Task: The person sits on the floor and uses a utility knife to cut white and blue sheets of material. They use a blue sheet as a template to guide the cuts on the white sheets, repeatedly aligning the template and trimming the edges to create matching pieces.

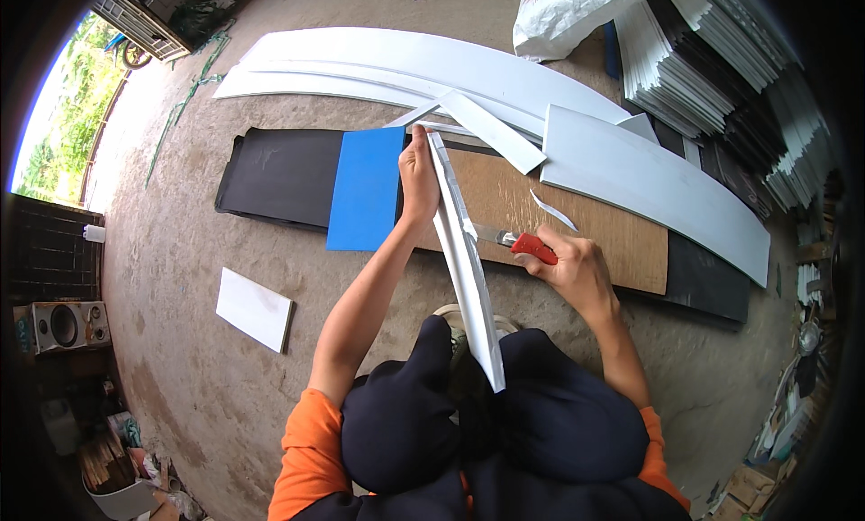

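My left hand (419,174) is closed on the upper end of a long, narrow white board (473,296), held on edge and slanting down toward my knees. In my right hand (577,270) is a utility knife (535,248) with a red handle. Its metal blade touches the right side of the board, about midway along, where the edge looks ragged. Beneath my hands lies a brown wooden board (622,255), with a thin curled white shaving (553,211) on it. A blue panel (365,192) lies just left of my left hand.
Black sheets (279,174) lie under the blue panel and brown board. Long white panels (396,57) and a wide white panel (649,187) lie beyond. A small white piece (255,309) rests on the floor at left. Stacked panels (676,79) stand far right beside a white sack (563,16).
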Tool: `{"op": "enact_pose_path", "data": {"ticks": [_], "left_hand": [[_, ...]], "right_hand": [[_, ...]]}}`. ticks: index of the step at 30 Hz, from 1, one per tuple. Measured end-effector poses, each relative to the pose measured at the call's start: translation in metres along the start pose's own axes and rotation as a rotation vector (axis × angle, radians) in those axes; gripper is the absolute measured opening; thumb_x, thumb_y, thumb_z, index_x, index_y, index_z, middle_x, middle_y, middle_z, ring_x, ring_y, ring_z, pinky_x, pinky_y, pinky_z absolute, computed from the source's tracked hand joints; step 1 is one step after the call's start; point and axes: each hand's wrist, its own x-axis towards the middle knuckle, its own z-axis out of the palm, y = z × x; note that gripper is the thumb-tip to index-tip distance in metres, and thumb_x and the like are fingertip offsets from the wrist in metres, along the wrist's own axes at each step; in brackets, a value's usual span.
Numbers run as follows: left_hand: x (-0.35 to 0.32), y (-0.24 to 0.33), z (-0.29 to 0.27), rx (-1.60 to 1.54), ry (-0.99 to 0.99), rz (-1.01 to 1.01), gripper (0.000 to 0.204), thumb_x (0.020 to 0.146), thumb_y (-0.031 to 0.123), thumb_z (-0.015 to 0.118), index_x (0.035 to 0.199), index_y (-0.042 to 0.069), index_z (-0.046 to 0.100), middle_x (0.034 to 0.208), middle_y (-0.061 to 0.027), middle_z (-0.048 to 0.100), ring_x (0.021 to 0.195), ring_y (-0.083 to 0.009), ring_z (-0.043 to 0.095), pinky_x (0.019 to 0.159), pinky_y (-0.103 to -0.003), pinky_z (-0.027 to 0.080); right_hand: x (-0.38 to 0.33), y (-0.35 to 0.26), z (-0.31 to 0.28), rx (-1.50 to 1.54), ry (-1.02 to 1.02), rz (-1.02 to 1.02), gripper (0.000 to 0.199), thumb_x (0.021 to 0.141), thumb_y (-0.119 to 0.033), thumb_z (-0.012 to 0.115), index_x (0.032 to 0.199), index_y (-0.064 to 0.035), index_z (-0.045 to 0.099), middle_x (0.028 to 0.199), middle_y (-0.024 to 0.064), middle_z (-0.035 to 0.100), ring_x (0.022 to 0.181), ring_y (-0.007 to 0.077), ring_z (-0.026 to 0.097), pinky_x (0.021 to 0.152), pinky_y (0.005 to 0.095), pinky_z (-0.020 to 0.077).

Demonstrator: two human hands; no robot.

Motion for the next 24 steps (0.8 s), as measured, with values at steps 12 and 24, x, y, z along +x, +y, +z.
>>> {"op": "enact_pose_path", "data": {"ticks": [12, 24], "left_hand": [[-0.005, -0.011, 0.008, 0.016, 0.039, -0.005, 0.053, 0.095, 0.047, 0.031, 0.055, 0.012, 0.033, 0.049, 0.0061, 0.029, 0.046, -0.0037, 0.024, 0.041, -0.023, 0.02], [-0.015, -0.021, 0.015, -0.109, -0.046, -0.137, 0.046, 0.095, 0.044, 0.032, 0.063, 0.014, 0.043, 0.053, 0.0057, 0.034, 0.047, -0.0045, 0.028, 0.042, -0.022, 0.024]], "right_hand": [[0.001, -0.008, 0.002, -0.066, 0.059, -0.035, 0.047, 0.076, -0.056, 0.055, 0.077, -0.0091, 0.055, 0.059, 0.0078, 0.06, 0.054, 0.0262, 0.062, 0.045, 0.0347, 0.0479], [0.008, -0.003, 0.01, -0.042, 0.1, -0.051, 0.047, 0.077, -0.055, 0.056, 0.078, -0.0087, 0.055, 0.06, 0.0097, 0.06, 0.055, 0.0281, 0.061, 0.046, 0.0368, 0.0466]]}}
